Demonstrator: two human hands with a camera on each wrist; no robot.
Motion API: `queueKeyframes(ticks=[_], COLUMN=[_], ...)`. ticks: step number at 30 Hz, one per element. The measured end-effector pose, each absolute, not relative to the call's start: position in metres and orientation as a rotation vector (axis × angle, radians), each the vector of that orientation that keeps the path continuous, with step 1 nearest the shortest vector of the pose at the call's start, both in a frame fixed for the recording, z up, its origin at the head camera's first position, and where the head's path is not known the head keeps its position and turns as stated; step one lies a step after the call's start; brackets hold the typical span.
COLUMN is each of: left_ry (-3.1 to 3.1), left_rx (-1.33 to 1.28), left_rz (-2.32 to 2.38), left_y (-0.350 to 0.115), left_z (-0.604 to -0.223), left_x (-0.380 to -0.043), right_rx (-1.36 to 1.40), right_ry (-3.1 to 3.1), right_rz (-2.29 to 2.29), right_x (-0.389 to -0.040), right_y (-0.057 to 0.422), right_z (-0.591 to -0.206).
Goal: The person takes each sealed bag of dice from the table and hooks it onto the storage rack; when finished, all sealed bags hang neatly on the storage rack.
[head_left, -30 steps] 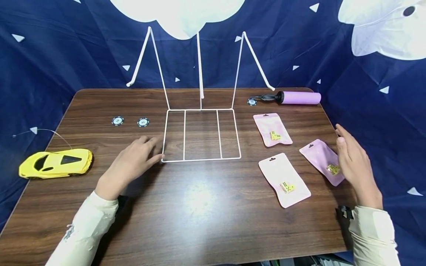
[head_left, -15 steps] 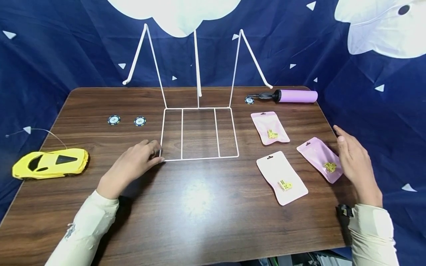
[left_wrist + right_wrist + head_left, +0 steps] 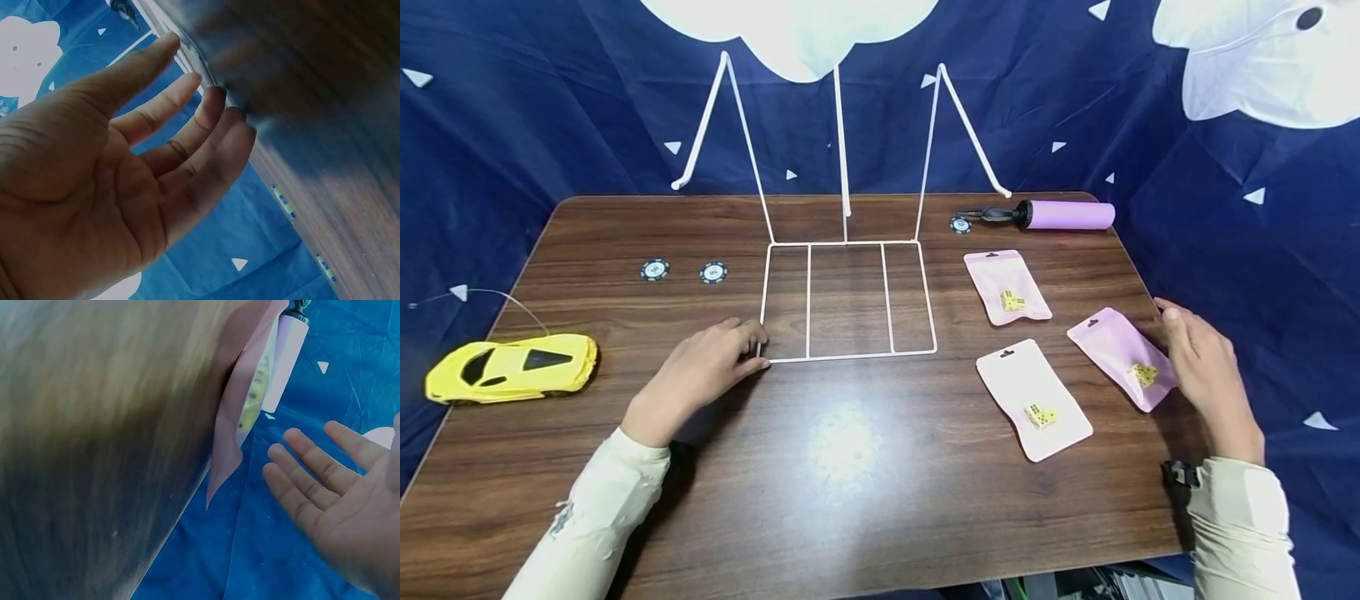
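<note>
Apparently, left hand (image 3: 703, 365) against white rack (image 3: 850, 357), exact contact indistinct.

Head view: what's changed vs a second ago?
Left hand shifted slightly rightward, thumb and forefinger now at the near left corner of the white wire rack; whether they grip it is unclear. Right hand: fingertips sit slightly lower in the picture. Camera drifted a little. Unchanged: rack, outer pink packet, inner pink packet, white packet, yellow car, chips, purple pump.
</note>
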State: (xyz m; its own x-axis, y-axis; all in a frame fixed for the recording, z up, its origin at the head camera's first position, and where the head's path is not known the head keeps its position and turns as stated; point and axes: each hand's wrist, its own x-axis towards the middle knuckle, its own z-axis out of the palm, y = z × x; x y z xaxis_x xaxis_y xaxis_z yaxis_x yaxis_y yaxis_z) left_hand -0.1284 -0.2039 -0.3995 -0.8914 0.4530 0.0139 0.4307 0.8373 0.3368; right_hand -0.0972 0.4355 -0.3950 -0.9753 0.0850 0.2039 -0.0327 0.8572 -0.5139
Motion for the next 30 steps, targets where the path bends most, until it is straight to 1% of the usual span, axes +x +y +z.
queueKeyframes(ticks=[7, 13, 23, 30], left_ry=[2.956, 2.966, 2.936, 2.947], left_rx=[0.673, 0.69, 0.798, 0.828], left_rz=[0.483, 0.477, 0.466, 0.451], left_y=[-0.204, -0.204, -0.205, -0.205], left_z=[-0.401, -0.402, -0.402, -0.402], left_x=[-0.128, -0.129, -0.13, -0.129], right_rx=[-0.097, -0.15, -0.08, -0.049], right_ry=[-2.866, -2.896, -2.91, -2.939], right_rz=[0.755, 0.689, 0.602, 0.58], right_x=[-0.093, -0.09, -0.09, -0.09], right_y=[0.442, 0.448, 0.453, 0.453], right_z=[-0.397, -0.402, -0.406, -0.407])
